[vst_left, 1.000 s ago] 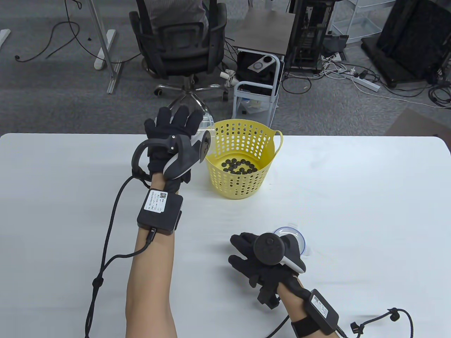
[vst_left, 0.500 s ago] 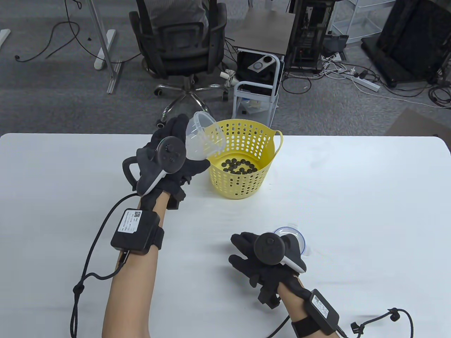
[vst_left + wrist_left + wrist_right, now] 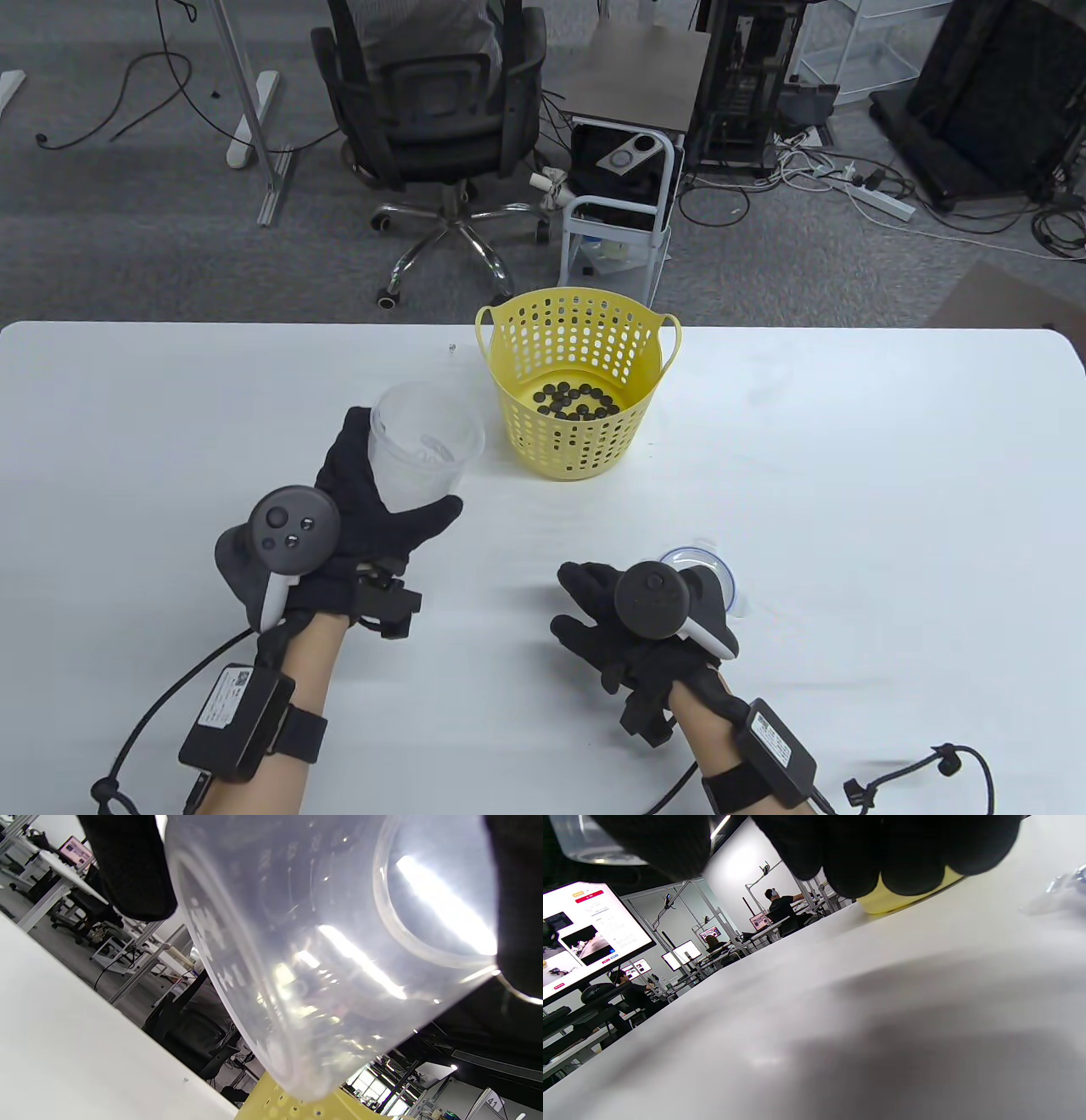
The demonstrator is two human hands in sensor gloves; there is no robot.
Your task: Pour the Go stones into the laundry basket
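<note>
The yellow basket [image 3: 577, 395] stands mid-table, its mouth open from above. Bare table [image 3: 848, 475] lies to its right. A clear lid [image 3: 708, 570] lies near the front edge.

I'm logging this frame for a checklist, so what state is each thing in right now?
Laundry basket: upright on the table, black Go stones lying on its bottom.
Clear cup: upright, looks empty, held by the left hand.
Right hand: low over the table, holding nothing.
Clear lid: lying on the table beside the right hand.
</note>
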